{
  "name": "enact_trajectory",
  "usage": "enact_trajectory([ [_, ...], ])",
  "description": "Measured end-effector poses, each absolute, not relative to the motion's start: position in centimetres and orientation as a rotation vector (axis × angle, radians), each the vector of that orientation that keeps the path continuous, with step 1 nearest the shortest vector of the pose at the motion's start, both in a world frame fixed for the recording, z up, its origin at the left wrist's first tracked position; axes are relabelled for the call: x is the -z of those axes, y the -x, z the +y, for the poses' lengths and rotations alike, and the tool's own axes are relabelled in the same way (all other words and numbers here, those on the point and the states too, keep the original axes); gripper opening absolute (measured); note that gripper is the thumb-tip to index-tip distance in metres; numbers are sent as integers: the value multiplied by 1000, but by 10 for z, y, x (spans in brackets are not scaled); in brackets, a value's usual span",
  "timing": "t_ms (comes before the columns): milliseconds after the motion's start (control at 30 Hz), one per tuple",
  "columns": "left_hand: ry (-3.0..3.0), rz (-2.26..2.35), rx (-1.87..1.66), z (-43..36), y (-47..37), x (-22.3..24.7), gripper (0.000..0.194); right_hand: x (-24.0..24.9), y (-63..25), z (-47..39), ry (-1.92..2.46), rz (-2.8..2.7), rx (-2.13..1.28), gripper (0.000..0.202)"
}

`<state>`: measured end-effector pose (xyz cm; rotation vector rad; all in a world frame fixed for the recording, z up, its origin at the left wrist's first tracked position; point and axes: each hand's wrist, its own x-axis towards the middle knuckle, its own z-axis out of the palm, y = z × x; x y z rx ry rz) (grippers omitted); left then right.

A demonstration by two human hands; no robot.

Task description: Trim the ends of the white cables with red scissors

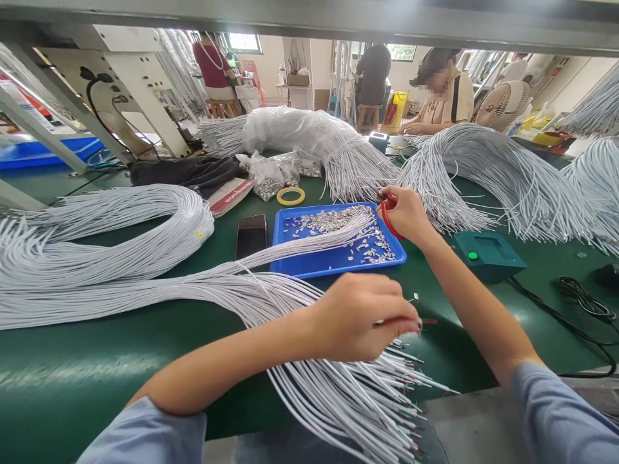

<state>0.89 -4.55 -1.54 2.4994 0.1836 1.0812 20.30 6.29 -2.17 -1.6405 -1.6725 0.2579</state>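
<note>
My left hand [365,316] is closed in a pinch over the loose cable ends, and a thin reddish wire tip [429,321] sticks out past its fingertips. Most of that cable is hidden by the hand. Below it fans a bundle of white cables [333,386] with coloured wire ends. Farther off, my right hand [405,211] grips red-handled pliers [388,219], their jaws partly covered by the fingers. Beside that hand lies a blue tray [309,269] with small metal pieces [319,221] and the tips of a second white cable bunch [319,241] in it.
A phone [251,236] and a yellow tape roll [291,196] lie near the tray. To the right sit a green box [491,254] and a black cord [580,299]. Large cable bundles [503,167] stand behind. A co-worker [445,96] sits across; a metal beam [309,22] crosses above.
</note>
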Motion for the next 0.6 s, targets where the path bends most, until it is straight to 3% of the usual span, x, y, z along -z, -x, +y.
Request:
enact_trajectory([
  [233, -2479, 108, -492, -35, -22, 40, 19, 19, -206, 63, 1633, -1587, -209, 23],
  [400, -2935, 1107, -125, 24, -17, 50, 31, 13, -199, 56, 1386, -1477, -287, 10],
  [600, -2900, 1435, 55, 69, 2, 65, 23, 8, -196, 48, 1230, -1411, -273, 11],
])
